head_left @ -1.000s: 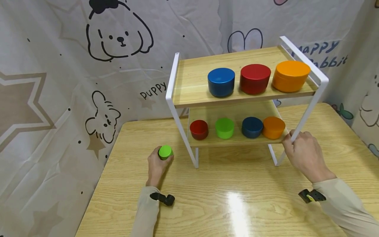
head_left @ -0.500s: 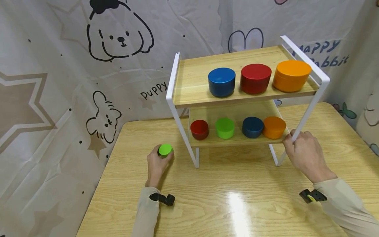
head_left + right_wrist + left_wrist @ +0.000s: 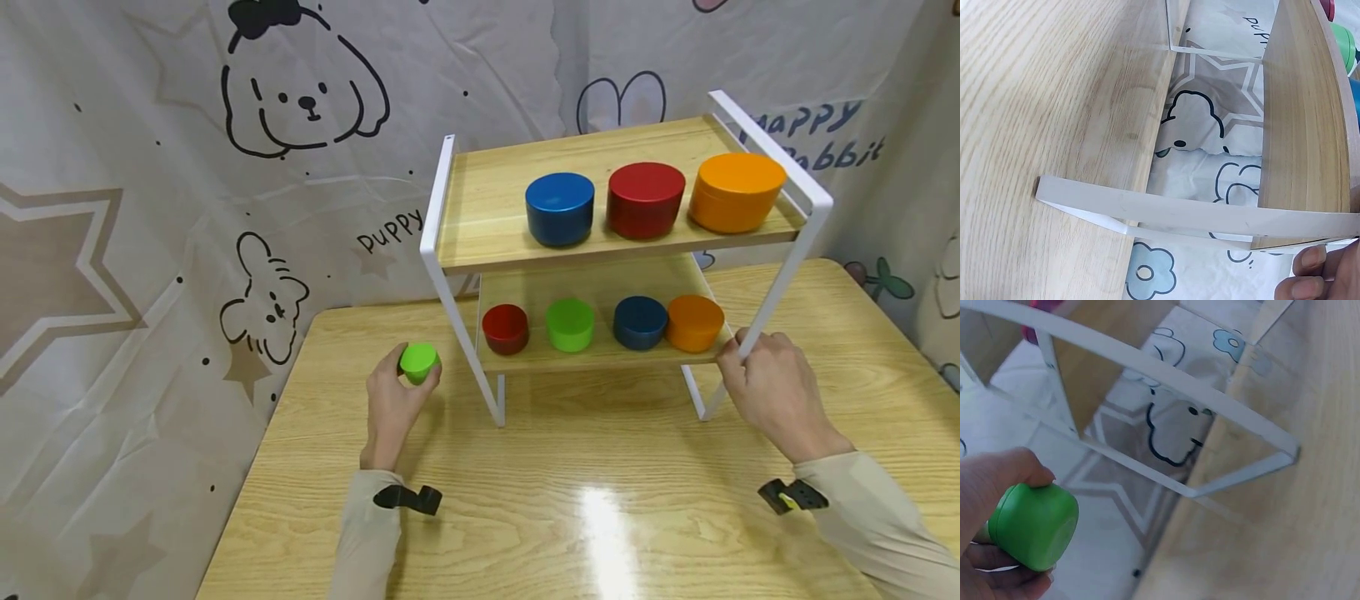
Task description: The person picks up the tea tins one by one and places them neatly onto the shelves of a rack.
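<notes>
My left hand (image 3: 392, 404) pinches a small round green tin (image 3: 418, 362) between thumb and fingers, left of the shelf rack. In the left wrist view the green tin (image 3: 1038, 525) is tilted, its rounded base showing, with the rack's white frame beyond it. My right hand (image 3: 776, 396) grips the two-tier rack (image 3: 498, 196) at its right white leg, by the end of the lower board. Curled fingertips (image 3: 1307, 287) show below that frame in the right wrist view. The lower board bears a red tin (image 3: 505, 329), a green one, a dark blue one and an orange one.
On the upper board stand larger blue (image 3: 560, 208), red (image 3: 646, 200) and orange (image 3: 737, 192) tins, toward its right end. The rack stands on a wooden table (image 3: 525, 500). A printed cloth (image 3: 300, 208) hangs behind and at the sides.
My left hand has raised the green tin slightly from where it was near the tabletop, and the tin has tilted. The right hand stays on the rack; the other tins have not moved.
</notes>
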Available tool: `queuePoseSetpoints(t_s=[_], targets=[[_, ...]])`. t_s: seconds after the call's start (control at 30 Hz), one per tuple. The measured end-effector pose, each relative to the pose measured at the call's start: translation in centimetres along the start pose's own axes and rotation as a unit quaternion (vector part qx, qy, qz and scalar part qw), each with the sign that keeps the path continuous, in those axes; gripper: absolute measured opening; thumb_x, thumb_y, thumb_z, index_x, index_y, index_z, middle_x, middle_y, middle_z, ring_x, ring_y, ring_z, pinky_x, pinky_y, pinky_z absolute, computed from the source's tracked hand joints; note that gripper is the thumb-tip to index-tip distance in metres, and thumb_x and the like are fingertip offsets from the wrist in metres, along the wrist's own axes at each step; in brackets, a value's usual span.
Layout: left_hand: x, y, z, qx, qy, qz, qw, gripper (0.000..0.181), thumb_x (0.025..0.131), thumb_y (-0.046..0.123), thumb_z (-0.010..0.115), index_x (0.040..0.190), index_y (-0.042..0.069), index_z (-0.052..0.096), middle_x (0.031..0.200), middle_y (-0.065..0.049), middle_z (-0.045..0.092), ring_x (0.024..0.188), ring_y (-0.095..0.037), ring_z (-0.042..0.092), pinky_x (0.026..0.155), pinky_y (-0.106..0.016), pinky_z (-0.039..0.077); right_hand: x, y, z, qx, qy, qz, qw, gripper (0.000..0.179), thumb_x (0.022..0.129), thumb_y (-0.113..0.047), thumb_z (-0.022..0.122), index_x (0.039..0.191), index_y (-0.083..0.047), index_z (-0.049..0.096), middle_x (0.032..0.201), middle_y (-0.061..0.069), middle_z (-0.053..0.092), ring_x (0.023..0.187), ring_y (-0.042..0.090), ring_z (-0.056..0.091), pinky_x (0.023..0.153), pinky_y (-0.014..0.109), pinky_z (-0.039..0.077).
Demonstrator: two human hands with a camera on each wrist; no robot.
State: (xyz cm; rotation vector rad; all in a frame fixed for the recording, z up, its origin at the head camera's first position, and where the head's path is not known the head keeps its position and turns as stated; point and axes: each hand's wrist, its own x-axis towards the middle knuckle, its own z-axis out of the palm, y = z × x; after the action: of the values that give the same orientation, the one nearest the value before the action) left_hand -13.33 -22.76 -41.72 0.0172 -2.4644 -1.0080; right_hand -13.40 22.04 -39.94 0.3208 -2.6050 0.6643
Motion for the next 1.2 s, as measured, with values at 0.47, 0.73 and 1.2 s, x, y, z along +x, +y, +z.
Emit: queuePoseSetpoints(t_s=[0.47,0.73,1.2], targets=[[0.7,6.4,-4.8,-0.018,0.068,0.108,0.9917,0.053,0.077,0.019,0.078,0.120,-0.006,0.061,0.106,-0.021,0.068,0.093,-0.032,0.066,0.079,-0.044,0.053,0.0,0.0,-0.1,-0.003,-0.002,-0.002,1.0000,0.038,0.098,-0.018,0.038,0.061,-0.012,0.044,0.054,0.002,0.042,0.059,0.030,0.047,0.052,0.034,0.030],[1.1,10.1,-7.6,-0.018,0.108,0.170,0.9793,0.053,0.075,0.021,0.077,0.119,-0.005,0.062,0.105,-0.020,0.069,0.092,-0.031,0.065,0.079,-0.043,0.050,0.0,0.0,-0.1,-0.001,-0.002,-0.002,1.0000,0.039,0.098,-0.019,0.036,0.060,-0.012,0.042,0.053,0.002,0.039,0.057,0.029,0.044,0.052,0.034,0.028],[1.8,16.0,-10.2,-0.027,0.143,0.267,0.9525,0.051,0.074,0.032,0.072,0.113,-0.001,0.067,0.096,-0.015,0.071,0.080,-0.026,0.062,0.068,-0.038,0.047,-0.1,0.1,-0.1,-0.001,-0.009,0.009,0.9999,0.039,0.098,-0.020,0.037,0.060,-0.012,0.042,0.054,0.003,0.042,0.060,0.032,0.047,0.051,0.035,0.030]])
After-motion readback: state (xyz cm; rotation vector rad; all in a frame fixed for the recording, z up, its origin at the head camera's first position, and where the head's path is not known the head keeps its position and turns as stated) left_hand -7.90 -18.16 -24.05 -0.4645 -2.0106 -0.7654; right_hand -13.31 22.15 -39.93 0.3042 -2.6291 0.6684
